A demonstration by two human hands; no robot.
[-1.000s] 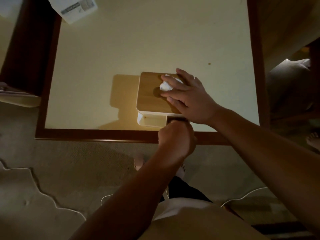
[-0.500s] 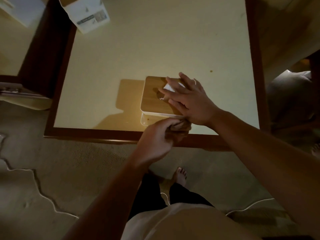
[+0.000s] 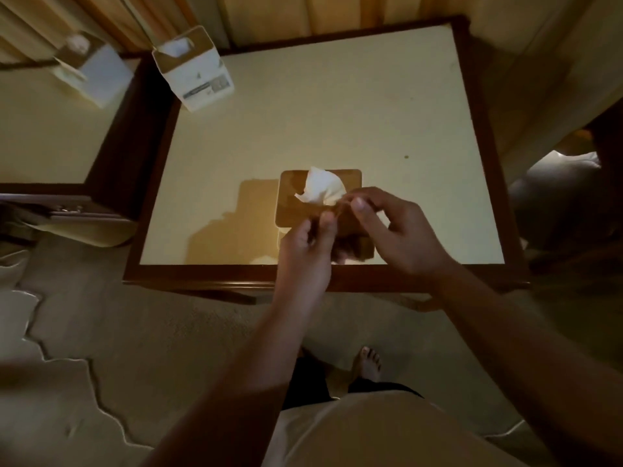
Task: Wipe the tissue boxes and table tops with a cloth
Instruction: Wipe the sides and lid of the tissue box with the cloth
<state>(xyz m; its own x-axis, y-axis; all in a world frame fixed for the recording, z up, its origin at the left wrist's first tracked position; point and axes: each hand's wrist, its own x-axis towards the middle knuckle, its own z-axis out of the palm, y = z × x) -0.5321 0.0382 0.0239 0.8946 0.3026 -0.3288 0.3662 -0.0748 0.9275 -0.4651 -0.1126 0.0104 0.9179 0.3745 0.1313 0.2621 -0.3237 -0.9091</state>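
A tissue box with a wooden lid (image 3: 291,200) stands near the front edge of the cream table top (image 3: 320,123), a white tissue (image 3: 322,188) sticking up from it. Both hands hover just above and in front of the box. My left hand (image 3: 305,251) and my right hand (image 3: 397,234) pinch a dark brown cloth (image 3: 354,244) between them; the cloth hangs bunched below the fingers and hides the box's front right part. A second white tissue box (image 3: 194,74) stands at the table's far left corner.
The table has a dark wooden frame (image 3: 236,276). To the left is another table (image 3: 43,136) with a white tissue box (image 3: 94,70). Curtains hang behind. Carpet (image 3: 135,348), a white cable (image 3: 101,392) and my bare foot (image 3: 371,364) are below.
My right hand has lifted off the box lid and joined the left hand on the cloth. The tissue now stands uncovered. The view has pulled back, showing more of the table.
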